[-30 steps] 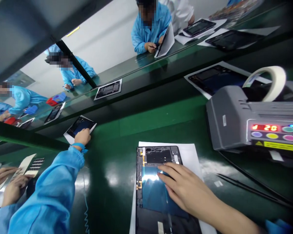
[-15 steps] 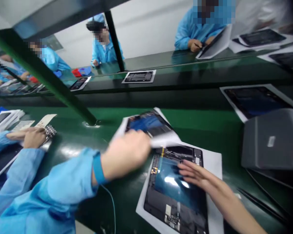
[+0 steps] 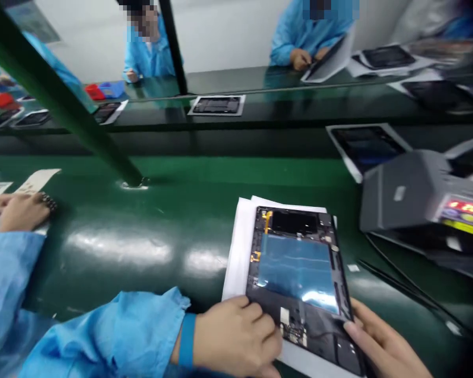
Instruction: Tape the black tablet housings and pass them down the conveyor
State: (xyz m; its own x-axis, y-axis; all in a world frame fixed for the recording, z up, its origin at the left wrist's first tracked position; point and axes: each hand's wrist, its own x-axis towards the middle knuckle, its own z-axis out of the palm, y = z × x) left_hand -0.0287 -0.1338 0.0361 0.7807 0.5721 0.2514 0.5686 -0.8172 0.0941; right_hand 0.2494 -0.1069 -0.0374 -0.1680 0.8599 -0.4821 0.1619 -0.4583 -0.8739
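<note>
An open tablet housing [image 3: 295, 262], with a blue film over its middle and black inner parts, is tilted slightly above white paper sheets [image 3: 234, 257]. My right hand [image 3: 382, 338] grips its lower right edge, with the thumb on top and the fingers along the side. At the lower left edge, my left hand [image 3: 236, 336], with a blue wrist strap [image 3: 187, 340], has its fingers curled round the housing; the fingertips are hidden. An orange flex cable [image 3: 267, 222] runs along the housing's upper left part.
Right of me stand a grey device [image 3: 402, 194] with a red display and black tweezers [image 3: 402, 283]. Another tablet [image 3: 368, 144] lies on paper behind it. A green post [image 3: 102, 142] rises at left. A neighbour's hands [image 3: 23, 210] work at far left; co-workers sit opposite.
My left hand has moved down to the housing's lower left edge. My right hand has gone from lying over the film to gripping the right edge. The tablet behind left is no longer visible there.
</note>
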